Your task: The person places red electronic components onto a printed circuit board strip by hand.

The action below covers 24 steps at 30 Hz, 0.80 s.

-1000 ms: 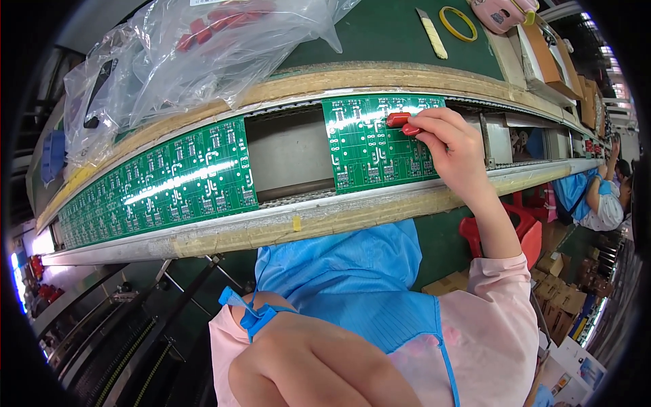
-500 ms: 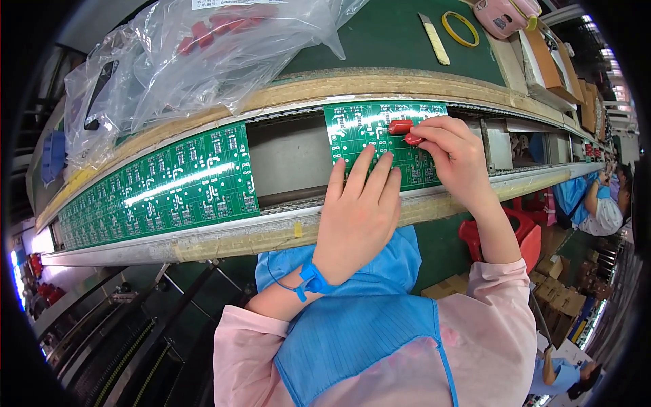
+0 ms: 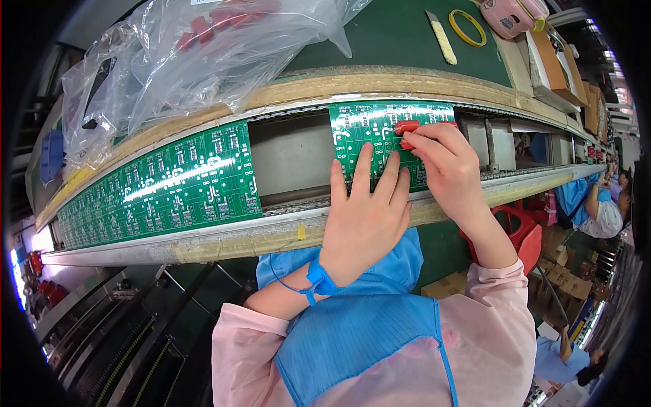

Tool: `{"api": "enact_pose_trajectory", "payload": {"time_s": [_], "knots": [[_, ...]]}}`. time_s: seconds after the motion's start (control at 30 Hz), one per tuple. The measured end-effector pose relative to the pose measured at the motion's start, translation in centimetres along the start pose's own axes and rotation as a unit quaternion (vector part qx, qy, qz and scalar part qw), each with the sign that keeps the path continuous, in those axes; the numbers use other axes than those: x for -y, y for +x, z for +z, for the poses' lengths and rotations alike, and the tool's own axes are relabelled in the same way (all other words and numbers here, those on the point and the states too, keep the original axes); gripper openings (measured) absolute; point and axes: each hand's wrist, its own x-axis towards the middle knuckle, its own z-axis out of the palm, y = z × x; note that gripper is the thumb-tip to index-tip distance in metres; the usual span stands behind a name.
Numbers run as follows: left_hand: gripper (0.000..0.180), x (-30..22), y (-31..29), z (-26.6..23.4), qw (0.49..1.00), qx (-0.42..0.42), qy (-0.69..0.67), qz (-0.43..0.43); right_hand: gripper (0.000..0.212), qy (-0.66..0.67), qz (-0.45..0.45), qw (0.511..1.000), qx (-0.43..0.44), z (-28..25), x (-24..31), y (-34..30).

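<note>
A green circuit board (image 3: pixel 344 139) lies across the conveyor rails in front of me. My left hand (image 3: pixel 366 217) rests flat on its near part, fingers spread and holding nothing. Blue is the wrist strap (image 3: pixel 319 278) on that arm. Over the board's right half, my right hand (image 3: pixel 444 166) pinches a small red block-shaped component (image 3: pixel 405 144) between thumb and fingertips, at the board's surface. Just beyond it sits another red component (image 3: pixel 407 126) on the board. The pinching fingers cover part of the held piece and the spot beneath it.
More green boards (image 3: pixel 156 183) fill the rails at left, past a gap. A clear plastic bag (image 3: pixel 271 51) with red parts lies beyond the rail. A utility knife (image 3: pixel 442 39), a yellow tape ring (image 3: pixel 467 27) and a pink container (image 3: pixel 510 17) lie farther back. Co-workers (image 3: pixel 600 203) are at right.
My right hand has shifted slightly left and toward me over the board, the red component still pinched. The left hand stays spread on the board. The whole view has shifted a little.
</note>
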Motion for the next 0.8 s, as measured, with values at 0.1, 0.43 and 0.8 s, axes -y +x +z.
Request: {"api": "enact_pose_trajectory", "payload": {"time_s": [0.1, 0.43, 0.8], "knots": [[0.041, 0.0, 0.0, 0.1, 1.000, -0.003, -0.001, -0.001, 0.029, -0.005, -0.015, 1.000, 0.000, 0.3, 0.0, 0.1], [0.040, 0.0, 0.2, 0.1, 1.000, 0.001, -0.004, 0.001, 0.021, -0.030, -0.043, 0.998, -0.024, 0.7, -0.5, -0.1], [0.026, 7.5, 2.8, -9.3, 0.983, -0.172, 0.024, -0.062, 0.012, 0.118, -0.013, 0.988, 0.103, -2.0, 3.4, 7.4]]}}
